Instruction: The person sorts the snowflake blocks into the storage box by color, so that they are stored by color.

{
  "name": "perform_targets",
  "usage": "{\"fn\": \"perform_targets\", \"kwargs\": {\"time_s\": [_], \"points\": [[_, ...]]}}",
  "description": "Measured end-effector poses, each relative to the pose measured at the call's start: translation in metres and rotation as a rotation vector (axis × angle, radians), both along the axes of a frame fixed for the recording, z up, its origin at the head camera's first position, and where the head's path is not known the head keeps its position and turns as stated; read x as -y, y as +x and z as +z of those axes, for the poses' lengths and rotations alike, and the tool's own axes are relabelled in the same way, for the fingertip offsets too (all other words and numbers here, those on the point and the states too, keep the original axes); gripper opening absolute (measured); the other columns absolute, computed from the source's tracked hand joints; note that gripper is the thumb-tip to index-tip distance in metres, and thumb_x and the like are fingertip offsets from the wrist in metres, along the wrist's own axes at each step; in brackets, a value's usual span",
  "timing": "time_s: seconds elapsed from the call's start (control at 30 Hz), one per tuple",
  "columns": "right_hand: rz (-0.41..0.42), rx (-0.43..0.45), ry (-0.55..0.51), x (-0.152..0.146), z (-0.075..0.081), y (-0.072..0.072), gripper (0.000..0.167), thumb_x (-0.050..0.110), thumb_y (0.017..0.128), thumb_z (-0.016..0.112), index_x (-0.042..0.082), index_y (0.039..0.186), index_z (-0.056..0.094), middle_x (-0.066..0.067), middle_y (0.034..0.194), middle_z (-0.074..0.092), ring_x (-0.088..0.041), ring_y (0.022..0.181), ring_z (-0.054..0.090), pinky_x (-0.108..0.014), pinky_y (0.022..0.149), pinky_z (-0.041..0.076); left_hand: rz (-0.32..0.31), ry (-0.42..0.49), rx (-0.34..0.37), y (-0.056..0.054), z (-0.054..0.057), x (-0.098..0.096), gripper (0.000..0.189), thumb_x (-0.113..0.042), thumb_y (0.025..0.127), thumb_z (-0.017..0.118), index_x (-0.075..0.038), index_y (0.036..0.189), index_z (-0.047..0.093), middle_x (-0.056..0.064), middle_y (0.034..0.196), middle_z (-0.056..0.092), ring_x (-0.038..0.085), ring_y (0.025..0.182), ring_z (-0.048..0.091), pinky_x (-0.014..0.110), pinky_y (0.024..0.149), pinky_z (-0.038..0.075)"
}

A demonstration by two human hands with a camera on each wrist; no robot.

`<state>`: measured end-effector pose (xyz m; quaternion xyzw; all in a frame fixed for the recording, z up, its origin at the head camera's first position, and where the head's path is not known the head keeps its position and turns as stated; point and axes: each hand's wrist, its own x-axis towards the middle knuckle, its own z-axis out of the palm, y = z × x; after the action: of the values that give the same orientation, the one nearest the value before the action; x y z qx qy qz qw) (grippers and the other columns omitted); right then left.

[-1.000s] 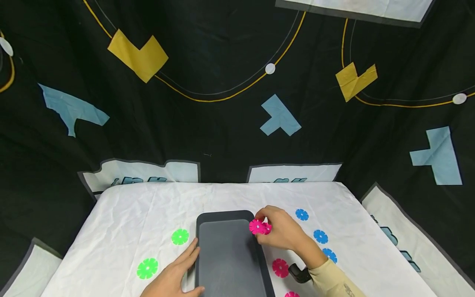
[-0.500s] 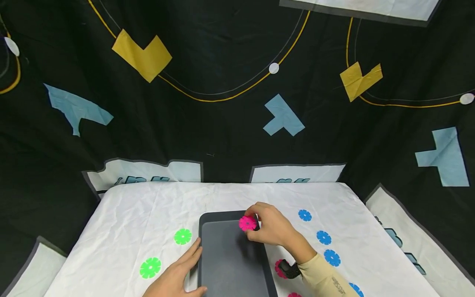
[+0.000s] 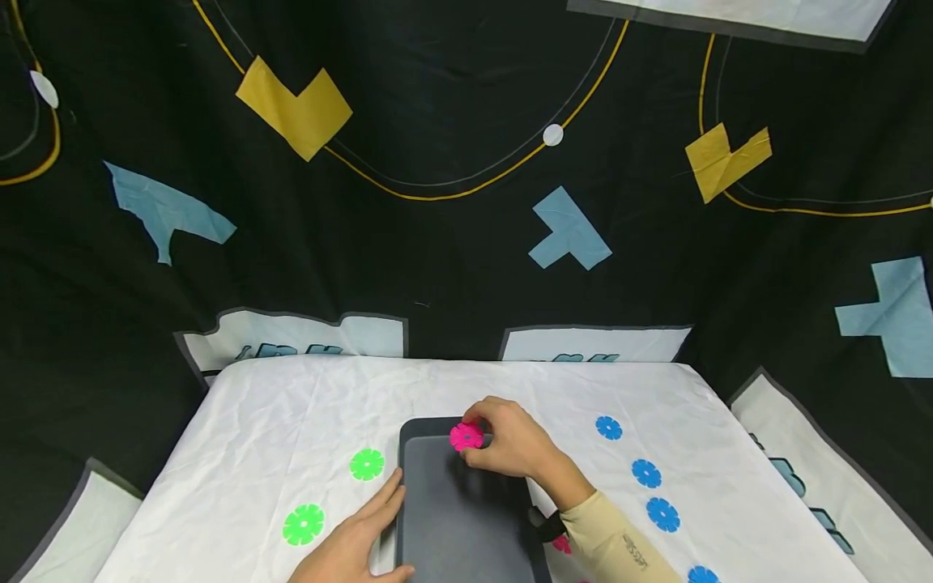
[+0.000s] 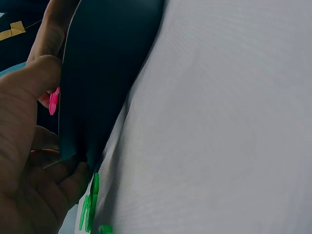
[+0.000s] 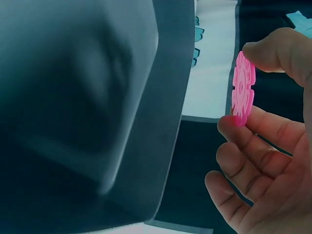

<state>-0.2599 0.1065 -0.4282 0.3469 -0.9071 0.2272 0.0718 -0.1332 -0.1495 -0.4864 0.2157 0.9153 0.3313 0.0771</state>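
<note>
In the head view, my right hand pinches a pink notched plastic disc over the far end of the dark grey baking tray. Seen from the right wrist, thumb and fingertips hold that disc at opposite edges, beside the tray rim. My left hand rests along the tray's left side, fingers extended to the rim and thumb tip over it. The left wrist view has the left hand against the tray's outer wall.
Green discs lie on the white cloth left of the tray. Several blue discs spread along the right. Another pink disc is partly hidden behind the right sleeve. A black curtain hangs behind the table.
My right hand has carried the pink disc leftward from the tray's right rim to over its far end. The left hand has stayed on the tray's left side. The head view has shifted slightly.
</note>
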Motion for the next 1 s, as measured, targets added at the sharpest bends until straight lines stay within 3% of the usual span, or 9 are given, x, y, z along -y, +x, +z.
{"fn": "perform_targets", "kwargs": {"time_s": [0.43, 0.73, 1.0], "points": [[0.012, 0.020, 0.019, 0.021, -0.011, -0.006, 0.039, 0.037, 0.073, 0.079, 0.014, 0.103, 0.073, 0.008, 0.096, 0.067, -0.004, 0.085, 0.058, -0.025, 0.078, 0.050, -0.006, 0.008, -0.039, 0.002, -0.002, 0.001, 0.098, -0.061, 0.082, 0.068, 0.006, 0.147, 0.036, 0.013, 0.160, 0.020, 0.033, 0.137, 0.036, 0.043, 0.099, 0.044], [0.030, 0.039, 0.077, 0.037, -0.023, -0.010, 0.035, 0.036, 0.074, 0.079, 0.014, 0.102, 0.075, 0.007, 0.093, 0.069, -0.004, 0.082, 0.059, -0.023, 0.074, 0.051, -0.008, 0.019, -0.024, 0.002, -0.003, 0.003, 0.098, -0.060, 0.082, 0.068, 0.006, 0.147, 0.036, 0.012, 0.160, 0.021, 0.032, 0.138, 0.035, 0.041, 0.101, 0.043], [0.028, 0.051, 0.137, 0.054, -0.035, -0.014, 0.033, 0.034, 0.072, 0.079, 0.015, 0.099, 0.075, 0.011, 0.086, 0.065, -0.001, 0.072, 0.053, -0.018, 0.063, 0.045, -0.026, 0.041, -0.031, 0.002, -0.002, 0.005, 0.097, -0.060, 0.083, 0.068, 0.005, 0.147, 0.036, 0.012, 0.160, 0.020, 0.031, 0.138, 0.034, 0.039, 0.101, 0.043]]}}
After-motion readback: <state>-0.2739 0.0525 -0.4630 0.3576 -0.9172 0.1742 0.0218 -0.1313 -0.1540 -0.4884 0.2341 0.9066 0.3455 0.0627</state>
